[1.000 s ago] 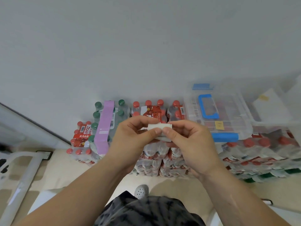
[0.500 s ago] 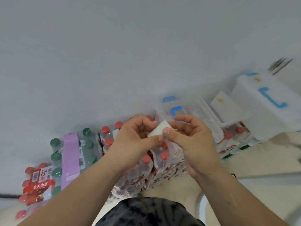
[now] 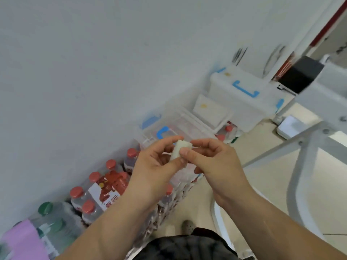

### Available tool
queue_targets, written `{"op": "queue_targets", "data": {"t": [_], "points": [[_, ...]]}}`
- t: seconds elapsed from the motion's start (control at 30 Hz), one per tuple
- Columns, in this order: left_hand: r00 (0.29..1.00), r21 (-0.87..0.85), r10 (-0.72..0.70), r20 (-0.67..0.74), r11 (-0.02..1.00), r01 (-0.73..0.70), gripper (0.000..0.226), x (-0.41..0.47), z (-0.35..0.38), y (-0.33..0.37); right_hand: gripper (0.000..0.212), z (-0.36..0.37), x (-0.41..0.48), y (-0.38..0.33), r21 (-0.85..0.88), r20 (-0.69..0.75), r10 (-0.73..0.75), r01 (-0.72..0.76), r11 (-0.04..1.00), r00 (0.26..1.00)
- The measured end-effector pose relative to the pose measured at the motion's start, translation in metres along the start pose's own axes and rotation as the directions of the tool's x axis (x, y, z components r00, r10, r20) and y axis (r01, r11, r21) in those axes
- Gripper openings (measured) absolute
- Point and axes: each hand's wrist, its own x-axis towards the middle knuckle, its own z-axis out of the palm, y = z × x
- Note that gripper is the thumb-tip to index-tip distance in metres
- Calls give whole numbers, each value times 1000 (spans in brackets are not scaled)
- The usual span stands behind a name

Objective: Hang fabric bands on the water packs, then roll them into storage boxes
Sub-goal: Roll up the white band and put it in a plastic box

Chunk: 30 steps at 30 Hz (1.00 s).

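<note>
Left hand (image 3: 155, 166) and right hand (image 3: 216, 166) — each pinches one side of the white rolled band (image 3: 181, 150) with thumb and curled fingers. They hold it above the water packs (image 3: 105, 186), probably to keep the roll tight — storage box (image 3: 187, 124) just behind.

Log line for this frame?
left hand: pinches small white rolled fabric band | right hand: pinches it | purple band: on green-capped water pack

Storeroom corner, stacked water packs (image 3: 105, 188), plastic storage boxes (image 3: 242, 94)
</note>
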Motion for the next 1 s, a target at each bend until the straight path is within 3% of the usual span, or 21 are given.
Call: {"op": "queue_targets", "data": {"t": [0.17,0.4,0.63,0.77,0.9,1.0], "points": [[999,143,-15,41,990,9,38,19,29,-3,18,-26,14,0,20,-54,-54,56,998,997],[995,213,-75,59,975,61,38,50,72,-2,20,-75,54,1,-12,2,-59,59,998,998],[997,273,-62,-47,959,72,46,92,154,-17,18,-142,107,1,97,-10,-67,67,993,998],[991,331,-115,-71,934,132,44,111,186,-23,18,-172,140,9,85,58,-49,44,995,997],[986,527,-126,-109,834,165,29,128,186,-22,19,-185,163,25,57,130,-34,27,998,991],[987,787,18,-158,607,115,20,139,170,-22,21,-185,175,44,-2,164,-7,7,1000,986]]}}
